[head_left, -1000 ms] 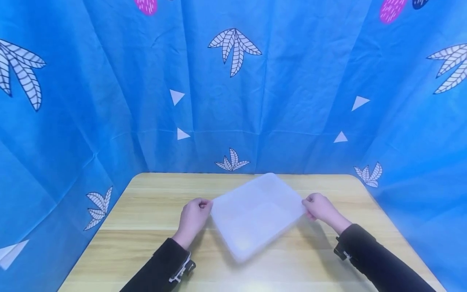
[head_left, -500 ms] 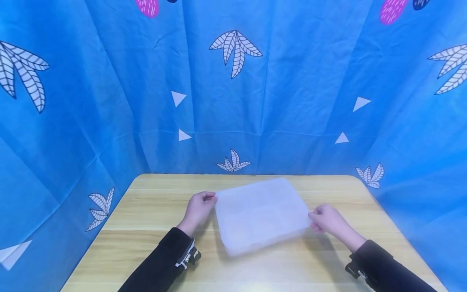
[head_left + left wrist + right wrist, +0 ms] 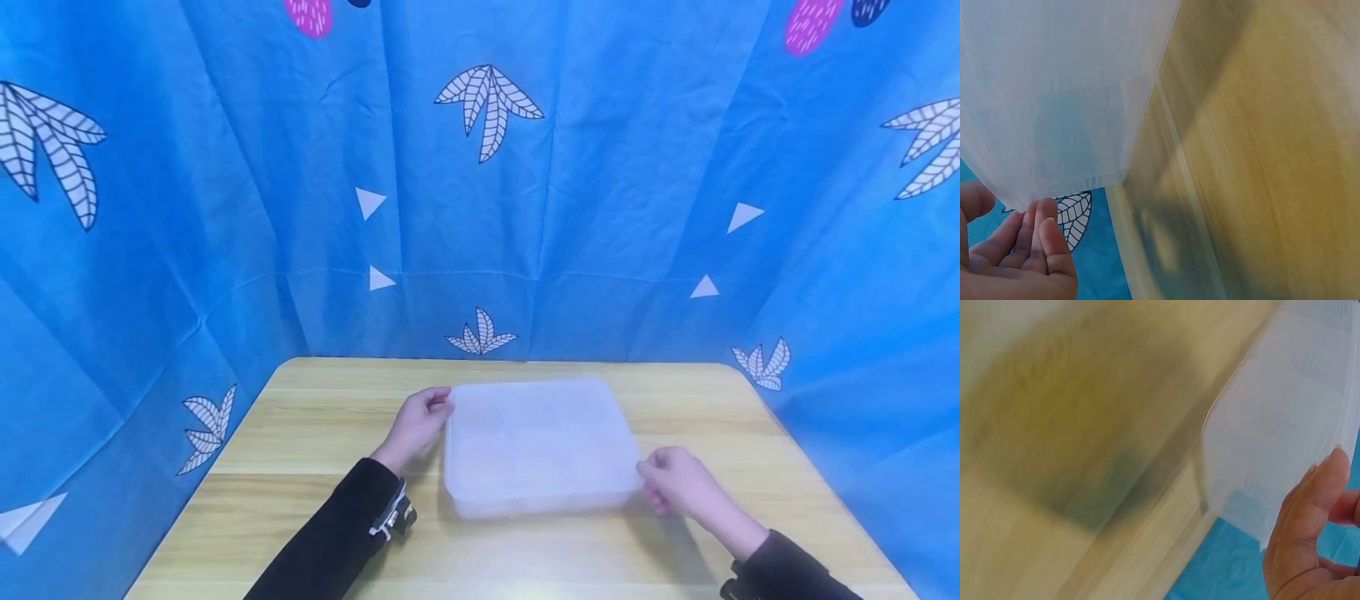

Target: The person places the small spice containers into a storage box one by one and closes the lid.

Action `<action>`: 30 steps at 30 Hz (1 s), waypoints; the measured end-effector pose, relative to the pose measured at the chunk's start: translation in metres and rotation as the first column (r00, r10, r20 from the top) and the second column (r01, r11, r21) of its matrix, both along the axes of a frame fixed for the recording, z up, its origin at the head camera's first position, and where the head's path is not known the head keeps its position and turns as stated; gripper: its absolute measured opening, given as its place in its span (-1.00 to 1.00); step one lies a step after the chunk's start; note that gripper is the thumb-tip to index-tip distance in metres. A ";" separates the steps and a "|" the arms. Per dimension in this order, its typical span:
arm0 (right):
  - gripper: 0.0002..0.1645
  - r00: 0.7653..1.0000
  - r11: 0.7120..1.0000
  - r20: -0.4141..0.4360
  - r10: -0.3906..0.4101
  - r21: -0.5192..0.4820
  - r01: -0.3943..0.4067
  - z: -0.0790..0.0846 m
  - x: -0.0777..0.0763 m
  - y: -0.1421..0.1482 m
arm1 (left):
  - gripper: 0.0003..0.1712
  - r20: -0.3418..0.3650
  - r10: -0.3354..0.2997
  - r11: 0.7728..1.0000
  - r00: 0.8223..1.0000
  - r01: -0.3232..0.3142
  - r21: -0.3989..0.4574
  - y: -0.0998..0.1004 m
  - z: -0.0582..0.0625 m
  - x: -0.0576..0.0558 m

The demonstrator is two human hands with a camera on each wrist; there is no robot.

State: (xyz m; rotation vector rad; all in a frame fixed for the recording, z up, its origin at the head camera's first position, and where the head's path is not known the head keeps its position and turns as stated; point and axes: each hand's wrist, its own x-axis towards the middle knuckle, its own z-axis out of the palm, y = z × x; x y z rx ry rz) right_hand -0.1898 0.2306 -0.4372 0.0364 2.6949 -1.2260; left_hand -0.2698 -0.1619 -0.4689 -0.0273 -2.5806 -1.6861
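Observation:
A rectangular, translucent white plastic box (image 3: 540,442) is held over the wooden table, its broad flat face up. At its far left corner my left hand (image 3: 417,422) grips the edge; in the left wrist view, the fingers (image 3: 1035,234) touch the box's (image 3: 1054,119) corner, with the thumb at the left. My right hand (image 3: 678,483) pinches the right edge toward the near corner. Seen from the right wrist, fingers (image 3: 1310,519) lie against the side of the box (image 3: 1272,419), and the thumb is partly cut off by the frame.
The light wooden table (image 3: 315,500) extends beneath the box, and shadows fall on it. A blue curtain (image 3: 600,208) with white leaf prints hangs behind the table and along both sides. Both sleeves are black, with a small device (image 3: 397,512) at the left wrist.
The box has turned clockwise, so its long edges now lie nearly parallel to the table's far edge. My right hand has moved nearer and rightward; my left has shifted slightly away and rightward.

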 end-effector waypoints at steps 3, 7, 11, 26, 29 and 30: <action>-0.75 1.000 1.000 0.020 -0.020 -0.015 0.020 -0.002 0.004 -0.003 | -0.54 0.002 -0.008 1.000 1.000 0.008 -0.005 -0.001 -0.002 -0.003; -0.75 0.999 0.999 0.023 -0.028 -0.032 0.028 -0.005 0.007 -0.006 | -0.54 0.010 -0.010 1.000 1.000 0.010 -0.015 -0.003 -0.005 -0.002; -0.75 1.000 0.999 0.016 -0.016 -0.045 0.017 -0.008 0.008 -0.006 | -0.52 0.026 -0.012 1.000 1.000 0.012 -0.004 -0.004 -0.007 0.000; -0.49 1.000 1.000 -0.026 -0.009 -0.023 0.008 -0.014 0.005 0.000 | -0.57 -0.018 0.007 0.978 1.000 -0.010 -0.206 -0.004 0.017 0.048; -0.41 0.999 1.000 -0.038 -0.023 -0.018 0.022 -0.013 0.002 -0.001 | -0.56 -0.030 0.006 0.969 1.000 -0.013 -0.247 0.002 0.016 0.063; -0.40 0.999 0.999 -0.038 -0.029 -0.014 0.028 -0.013 0.001 -0.001 | -0.55 -0.032 0.005 0.966 0.999 -0.013 -0.257 0.004 0.015 0.067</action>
